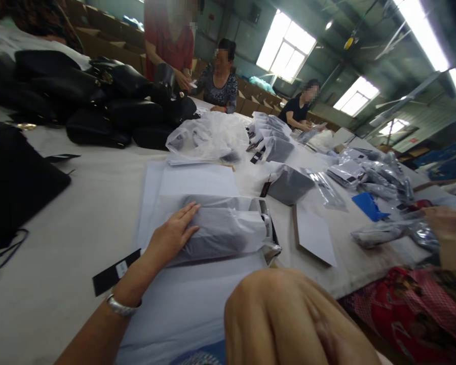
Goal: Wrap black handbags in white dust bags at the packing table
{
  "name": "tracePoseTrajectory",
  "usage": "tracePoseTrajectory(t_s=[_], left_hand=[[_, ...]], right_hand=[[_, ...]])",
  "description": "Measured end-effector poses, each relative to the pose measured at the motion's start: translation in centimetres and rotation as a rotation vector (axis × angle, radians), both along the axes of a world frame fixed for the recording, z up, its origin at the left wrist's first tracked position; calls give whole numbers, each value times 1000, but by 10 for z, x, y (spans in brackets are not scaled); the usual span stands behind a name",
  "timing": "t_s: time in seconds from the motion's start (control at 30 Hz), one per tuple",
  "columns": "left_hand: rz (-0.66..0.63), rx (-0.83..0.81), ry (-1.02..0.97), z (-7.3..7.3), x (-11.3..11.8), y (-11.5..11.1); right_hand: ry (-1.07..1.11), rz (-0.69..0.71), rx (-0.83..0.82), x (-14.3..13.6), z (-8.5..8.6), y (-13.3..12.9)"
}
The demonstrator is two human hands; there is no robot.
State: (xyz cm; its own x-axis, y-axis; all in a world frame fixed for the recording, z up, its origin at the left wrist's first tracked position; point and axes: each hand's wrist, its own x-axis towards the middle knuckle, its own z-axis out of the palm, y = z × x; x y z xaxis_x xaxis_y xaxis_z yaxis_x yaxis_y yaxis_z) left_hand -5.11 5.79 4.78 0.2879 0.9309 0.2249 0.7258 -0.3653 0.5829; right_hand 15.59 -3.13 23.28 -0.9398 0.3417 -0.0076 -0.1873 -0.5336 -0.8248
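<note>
Plastic-bagged pouch (220,230) under flat left hand (173,234), fingers released — right hand (289,319) clenched, table edge near.

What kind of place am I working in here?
Most likely a factory packing floor for handbags. Black bags are piled on a long white table, the left hand presses flat on a bagged item, more plastic-wrapped items lie further along, and co-workers work under a high skylit roof.

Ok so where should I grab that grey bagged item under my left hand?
Probably the long near edge of the bagged item, coming in from your side. It lies flat on white paper, the left hand already presses one end, and loose plastic bunches at the other.
</note>
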Motion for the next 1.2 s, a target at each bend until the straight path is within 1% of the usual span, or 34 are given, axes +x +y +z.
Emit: tracePoseTrajectory(t_s=[0.07, 0.1, 0.13, 0.2, 0.27, 0.33, 0.43, 0.47, 0.53, 0.6, 0.67, 0.73, 0.8, 0.93, 1.07, 1.13, 1.17, 1.2], left_hand=[[1, -18, -9, 3, 0, -1], [6, -25, -15, 5, 0, -1], [16, -31, -22, 7, 0, -1], [40, -46, -36, 10, 0, -1], [63, -58, -54, 11, -1, -2], [74, -56, -81, 10, -2, -2], [90, -52, -119, 8, -3, -1], [95, -54, -127, 7, -3, -1], [98, -61, -137, 7, -3, -1], [95, -66, -144, 7, -3, -1], [93, -69, -154, 7, -3, -1], [95, -68, -171, 6, -3, 0], [101, -67, -185, 5, -3, 0], [114, -77, -185, 4, -3, -1], [113, -83, -193, 7, -3, -2], [120, -90, -192, 8, -2, -2], [123, -92, -191, 8, -2, -1], [123, -92, -188, 8, -2, -1]], right_hand=[[31, 182, 151, -5, 5, 19], [16, 229, 260, -8, 8, 30], [-34, 219, 381, -13, 10, 42], [-215, 89, 651, -20, 8, 68], [-446, -39, 930, -26, -3, 98], [-657, -44, 1198, -31, -23, 131], [-954, 32, 1553, -40, -54, 173], [-1023, 78, 1641, -43, -62, 183], [-1110, 199, 1763, -52, -71, 197], [-1160, 313, 1829, -61, -75, 203], [-1202, 387, 1871, -68, -76, 205], [-1235, 420, 1908, -74, -75, 205], [-1266, 421, 1936, -77, -75, 204], [-1315, 363, 1956, -77, -74, 204], [-1347, 258, 1973, -68, -73, 211], [-1361, 197, 1910, -58, -75, 218], [-1374, 147, 1856, -50, -76, 222], [-1394, 68, 1793, -41, -78, 225]])
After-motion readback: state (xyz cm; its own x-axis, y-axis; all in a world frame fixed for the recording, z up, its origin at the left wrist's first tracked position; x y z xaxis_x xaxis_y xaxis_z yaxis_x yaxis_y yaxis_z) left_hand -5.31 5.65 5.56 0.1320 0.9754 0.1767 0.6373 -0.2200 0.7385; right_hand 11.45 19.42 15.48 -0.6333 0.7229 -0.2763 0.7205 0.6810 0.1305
